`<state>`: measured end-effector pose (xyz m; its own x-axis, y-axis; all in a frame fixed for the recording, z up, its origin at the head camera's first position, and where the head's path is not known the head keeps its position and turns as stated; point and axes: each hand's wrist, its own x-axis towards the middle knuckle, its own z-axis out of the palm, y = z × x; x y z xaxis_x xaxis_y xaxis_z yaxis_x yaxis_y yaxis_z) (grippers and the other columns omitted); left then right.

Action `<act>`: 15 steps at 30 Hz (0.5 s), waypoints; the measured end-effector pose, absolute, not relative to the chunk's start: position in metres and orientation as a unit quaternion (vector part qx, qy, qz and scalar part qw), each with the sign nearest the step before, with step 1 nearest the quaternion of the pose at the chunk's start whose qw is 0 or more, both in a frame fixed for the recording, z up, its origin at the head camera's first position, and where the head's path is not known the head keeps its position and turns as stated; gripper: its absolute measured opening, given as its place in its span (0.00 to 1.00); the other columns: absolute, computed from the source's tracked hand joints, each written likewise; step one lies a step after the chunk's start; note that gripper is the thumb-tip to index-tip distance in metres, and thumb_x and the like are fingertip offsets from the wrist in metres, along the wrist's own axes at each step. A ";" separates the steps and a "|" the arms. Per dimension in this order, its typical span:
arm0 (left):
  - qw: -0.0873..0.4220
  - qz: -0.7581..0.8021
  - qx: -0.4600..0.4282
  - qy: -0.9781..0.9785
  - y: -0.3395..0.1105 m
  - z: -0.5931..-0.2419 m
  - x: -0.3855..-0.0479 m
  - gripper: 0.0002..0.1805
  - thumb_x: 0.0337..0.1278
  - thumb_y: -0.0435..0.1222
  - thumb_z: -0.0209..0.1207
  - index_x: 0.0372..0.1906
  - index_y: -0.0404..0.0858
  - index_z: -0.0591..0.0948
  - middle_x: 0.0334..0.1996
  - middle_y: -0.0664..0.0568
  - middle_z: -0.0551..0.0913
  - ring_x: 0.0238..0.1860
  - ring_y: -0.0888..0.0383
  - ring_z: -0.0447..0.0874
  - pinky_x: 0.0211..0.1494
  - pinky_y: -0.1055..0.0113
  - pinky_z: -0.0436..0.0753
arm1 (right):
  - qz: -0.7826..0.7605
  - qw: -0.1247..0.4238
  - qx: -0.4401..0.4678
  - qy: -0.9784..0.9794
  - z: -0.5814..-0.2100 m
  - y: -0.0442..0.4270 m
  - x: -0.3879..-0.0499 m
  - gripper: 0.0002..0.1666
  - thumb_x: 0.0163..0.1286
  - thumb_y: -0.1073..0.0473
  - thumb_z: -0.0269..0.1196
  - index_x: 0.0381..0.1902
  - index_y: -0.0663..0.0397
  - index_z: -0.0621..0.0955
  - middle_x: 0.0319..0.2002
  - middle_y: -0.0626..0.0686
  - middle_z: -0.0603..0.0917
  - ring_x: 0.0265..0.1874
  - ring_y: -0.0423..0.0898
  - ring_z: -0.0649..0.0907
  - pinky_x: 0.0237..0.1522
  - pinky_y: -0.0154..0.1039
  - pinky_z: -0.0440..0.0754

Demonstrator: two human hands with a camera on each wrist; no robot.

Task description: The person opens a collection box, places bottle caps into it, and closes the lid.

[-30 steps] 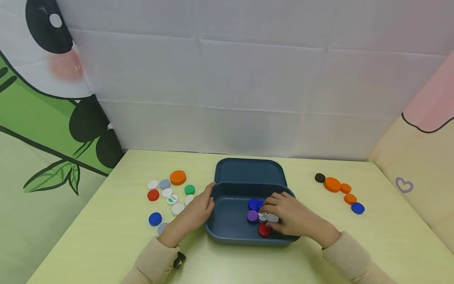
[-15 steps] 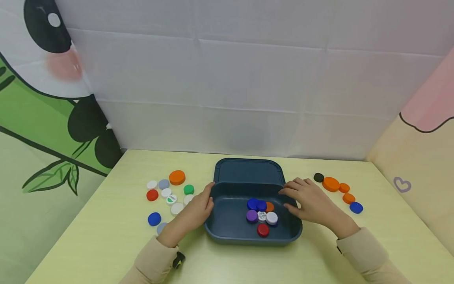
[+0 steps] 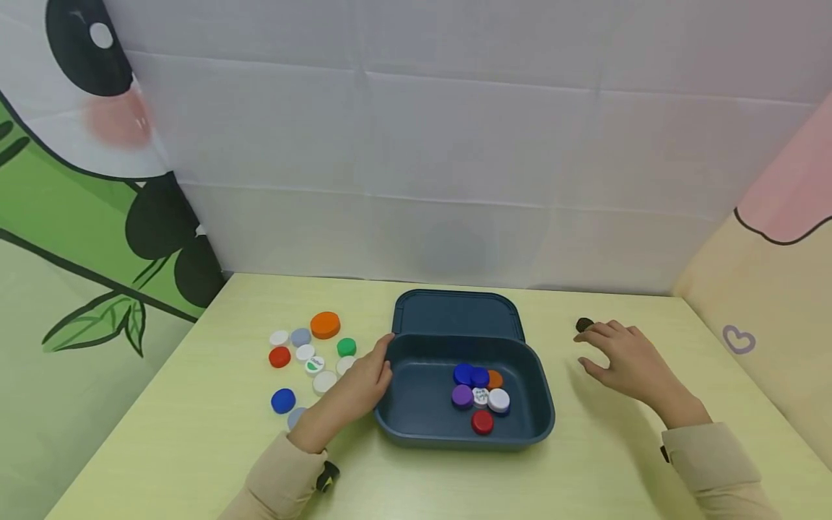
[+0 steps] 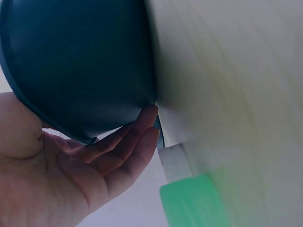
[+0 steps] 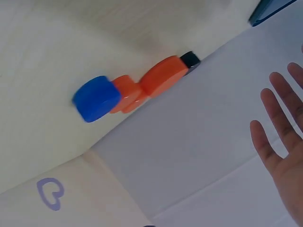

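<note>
My left hand (image 3: pixel 357 386) holds the left wall of the dark blue box (image 3: pixel 416 438), thumb at the rim; in the left wrist view its fingers lie along the outer wall. Inside the box are a purple cap (image 3: pixel 462 396), a red cap (image 3: pixel 482 422), a white cap (image 3: pixel 498 400), an orange cap (image 3: pixel 495 380) and several others. My right hand (image 3: pixel 633 365) hovers over the right of the table with nothing held, its fingers spread near a black cap (image 3: pixel 584 325). It hides the orange caps (image 5: pixel 164 75) and blue cap (image 5: pixel 96 98) that the right wrist view shows.
Behind the box lies a dark blue lid (image 3: pixel 457 315). Left of the box are scattered caps, among them a large orange cap (image 3: pixel 325 325), a green cap (image 3: pixel 347 347), a red cap (image 3: pixel 279 357) and a blue cap (image 3: pixel 283 401). A white sheet (image 3: pixel 422 144) hangs behind the table.
My right hand has left the caps inside the box and moved right, past the rim, to above the caps on the right of the table. My left hand has stayed on the box.
</note>
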<state>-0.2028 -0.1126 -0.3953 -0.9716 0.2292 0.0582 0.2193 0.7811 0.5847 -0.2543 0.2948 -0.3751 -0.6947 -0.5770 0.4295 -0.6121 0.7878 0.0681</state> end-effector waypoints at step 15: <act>0.006 0.310 0.118 0.943 -0.112 -0.396 -0.203 0.26 0.66 0.32 0.41 0.67 0.32 0.56 0.57 0.36 0.73 0.43 0.52 0.77 0.54 0.54 0.76 | 0.046 0.133 0.210 -0.968 -0.399 0.365 -0.255 0.18 0.52 0.57 0.65 0.42 0.56 0.81 0.39 0.58 0.82 0.36 0.57 0.78 0.31 0.52 0.71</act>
<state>-0.2033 -0.1124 -0.3963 -0.9719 0.2272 0.0614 0.2193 0.7798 0.5864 -0.2547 0.3648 -0.3985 -0.8766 -0.3936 0.2768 -0.4179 0.9079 -0.0325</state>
